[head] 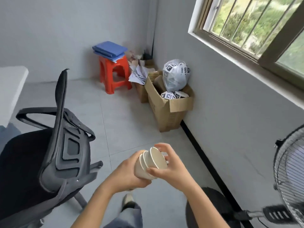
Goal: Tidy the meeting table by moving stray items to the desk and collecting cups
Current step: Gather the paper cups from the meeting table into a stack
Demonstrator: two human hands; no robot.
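Observation:
A nested stack of white paper cups (150,162) is held sideways in front of me above the floor, mouths pointing up and right. My left hand (126,174) wraps around the bottom of the stack. My right hand (171,168) grips the rim end, thumb under the cups and fingers curled over the top. A corner of a white table (11,89) shows at the left edge.
A black office chair (49,155) stands close on my left. A standing fan (289,175) is at the right edge, its round base (212,209) by my leg. Ahead by the wall are cardboard boxes (167,111), a plastic bag (176,74), and a red stool (115,74) with blue folders.

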